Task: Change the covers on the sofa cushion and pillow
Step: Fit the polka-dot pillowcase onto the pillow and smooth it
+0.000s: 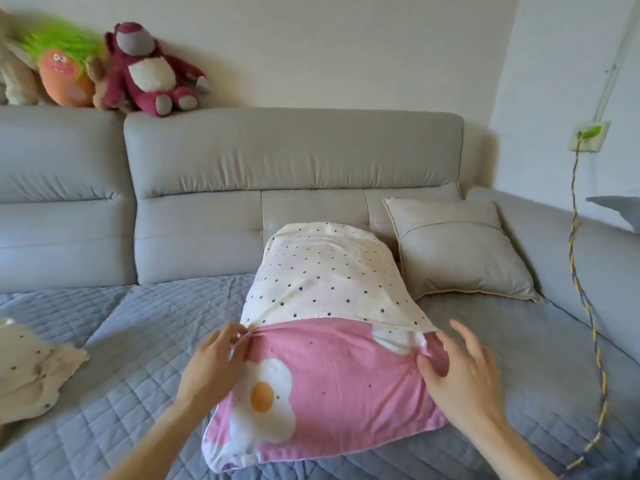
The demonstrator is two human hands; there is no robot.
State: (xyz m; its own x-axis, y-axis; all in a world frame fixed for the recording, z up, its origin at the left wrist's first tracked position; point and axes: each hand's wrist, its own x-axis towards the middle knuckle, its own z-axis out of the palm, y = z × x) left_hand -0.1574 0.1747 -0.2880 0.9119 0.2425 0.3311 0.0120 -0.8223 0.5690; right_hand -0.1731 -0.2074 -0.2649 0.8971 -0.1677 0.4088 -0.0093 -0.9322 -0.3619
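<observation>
Pillow [329, 382]: pink, on the sofa [138, 341] seat, far half hidden inside the dotted cover [325, 271].
Left hand [218, 355]: pinches the cover's hem; fingertips blurred.
Right hand [460, 372]: fingers spread, thumb touching pillow.

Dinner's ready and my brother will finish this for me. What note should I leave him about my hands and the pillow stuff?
Left hand pinches the open edge of the dotted cover at the left side of the pink egg-print pillow.
Right hand lies open, thumb on the pillow.
Done: the cover sits over the pillow's far half; the near half shows pink.
To do: one picture cannot tell if it goes on or off.
A crumpled dotted cloth lies at left; the beige cushion leans on the sofa back.
</observation>
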